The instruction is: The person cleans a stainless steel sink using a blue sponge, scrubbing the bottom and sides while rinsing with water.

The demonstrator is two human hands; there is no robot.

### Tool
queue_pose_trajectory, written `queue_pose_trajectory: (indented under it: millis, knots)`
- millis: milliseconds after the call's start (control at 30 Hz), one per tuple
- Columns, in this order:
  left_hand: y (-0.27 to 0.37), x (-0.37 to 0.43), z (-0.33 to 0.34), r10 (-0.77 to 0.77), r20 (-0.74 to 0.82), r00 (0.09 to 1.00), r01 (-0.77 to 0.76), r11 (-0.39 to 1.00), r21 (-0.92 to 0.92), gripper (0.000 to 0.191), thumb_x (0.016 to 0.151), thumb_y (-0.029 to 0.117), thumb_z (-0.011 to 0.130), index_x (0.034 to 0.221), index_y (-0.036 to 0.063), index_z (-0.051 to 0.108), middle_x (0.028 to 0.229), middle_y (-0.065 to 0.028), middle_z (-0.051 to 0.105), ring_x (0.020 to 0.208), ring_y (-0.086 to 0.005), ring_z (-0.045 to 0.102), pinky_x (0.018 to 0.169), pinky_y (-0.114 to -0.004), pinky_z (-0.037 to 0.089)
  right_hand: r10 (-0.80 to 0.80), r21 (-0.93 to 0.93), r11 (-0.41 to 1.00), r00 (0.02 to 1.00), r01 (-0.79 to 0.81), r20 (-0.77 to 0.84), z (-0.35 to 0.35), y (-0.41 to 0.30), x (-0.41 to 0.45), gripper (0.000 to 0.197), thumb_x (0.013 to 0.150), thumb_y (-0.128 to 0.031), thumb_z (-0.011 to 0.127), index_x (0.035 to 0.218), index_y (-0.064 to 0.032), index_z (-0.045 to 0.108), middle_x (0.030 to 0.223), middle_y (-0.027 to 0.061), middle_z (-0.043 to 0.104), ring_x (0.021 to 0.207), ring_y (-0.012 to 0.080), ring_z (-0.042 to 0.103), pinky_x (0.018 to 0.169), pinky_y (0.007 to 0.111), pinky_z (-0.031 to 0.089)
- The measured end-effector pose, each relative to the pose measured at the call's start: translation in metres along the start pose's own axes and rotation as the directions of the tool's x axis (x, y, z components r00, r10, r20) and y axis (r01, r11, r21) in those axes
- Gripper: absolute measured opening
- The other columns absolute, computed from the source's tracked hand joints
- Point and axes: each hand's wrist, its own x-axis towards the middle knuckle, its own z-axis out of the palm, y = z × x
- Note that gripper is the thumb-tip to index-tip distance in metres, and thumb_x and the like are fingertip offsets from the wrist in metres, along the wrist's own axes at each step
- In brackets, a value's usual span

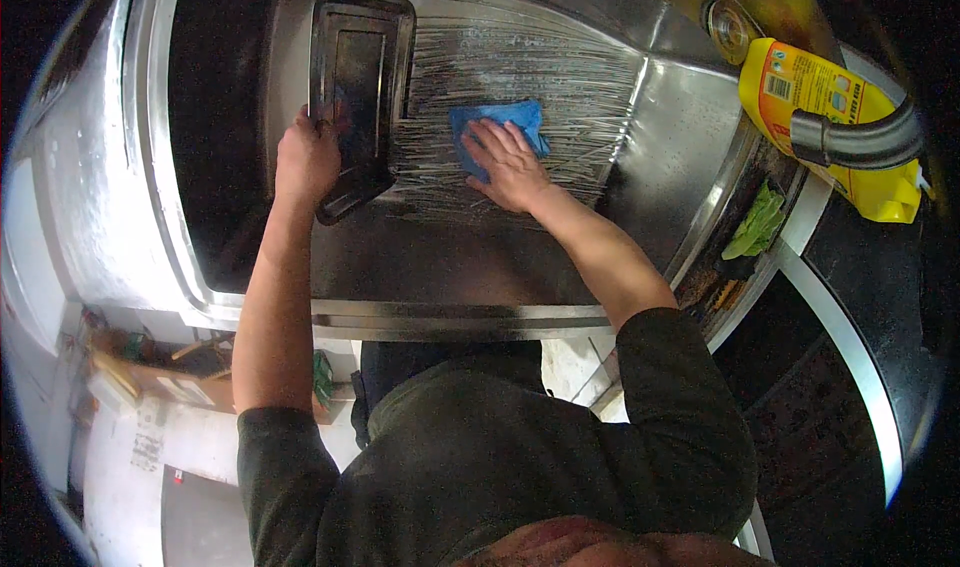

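My left hand [307,162] grips the left long side of a dark rectangular metal tray [361,71], close to its near end. The tray lies inside a stainless-steel sink [450,319], at the left end of many thin skewers [577,79] spread roughly side by side. They look like metal. With its palm down, my right hand [514,162] holds a folded blue cloth [531,116] flat against the middle of the skewers. The hand and cloth hide the skewers beneath them, and the tray covers some of their left ends.
Beyond the sink's right side is a yellow plastic jug [817,86] with printed labels, partly behind a curved grey pipe [862,143]. A green leaf [755,222] lies on the right ledge. Low on the left, a cardboard box [199,387] holds assorted items.
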Motion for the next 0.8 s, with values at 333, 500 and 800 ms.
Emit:
queue_pose_trajectory:
  millis: [333, 500, 800]
  knots:
    - [0.006, 0.0, 0.001, 0.038, -0.038, 0.999, -0.037, 0.999, 0.04, 0.029, 0.089, 0.024, 0.046, 0.104, 0.0, 0.053, 0.091, -0.0285, 0.059, 0.09, -0.0457, 0.055, 0.074, -0.05, 0.045, 0.158, -0.026, 0.987, 0.977, -0.156, 0.141, 0.002, -0.012, 0.007, 0.067, 0.086, -0.047, 0.049, 0.14, -0.0159, 0.027, 0.146, 0.0072, 0.021, 0.136, 0.0243, 0.015, 0.112, 0.042, 0.007]
    - [0.005, 0.002, 0.003, 0.084, -0.071, 0.994, -0.079, 0.994, 0.081, 0.027, 0.089, 0.021, 0.046, 0.101, -0.0012, 0.053, 0.089, -0.029, 0.059, 0.088, -0.0465, 0.055, 0.073, -0.051, 0.045, 0.186, 0.036, 0.98, 0.967, -0.195, 0.173, -0.002, -0.012, 0.014, 0.065, 0.087, -0.044, 0.049, 0.14, -0.0153, 0.027, 0.145, 0.0093, 0.022, 0.136, 0.0254, 0.014, 0.111, 0.043, 0.006]
    - [0.008, 0.031, -0.006, 0.166, -0.015, 0.986, -0.165, 0.986, 0.034, 0.026, 0.084, 0.015, 0.048, 0.101, -0.0049, 0.05, 0.086, -0.0307, 0.058, 0.086, -0.0479, 0.054, 0.075, -0.052, 0.045, 0.331, -0.008, 0.938, 0.901, -0.347, -0.28, -0.019, 0.043, 0.093, 0.051, 0.085, -0.037, 0.054, 0.13, -0.0164, 0.043, 0.131, 0.0057, 0.04, 0.122, 0.0265, 0.035, 0.102, 0.045, 0.025]
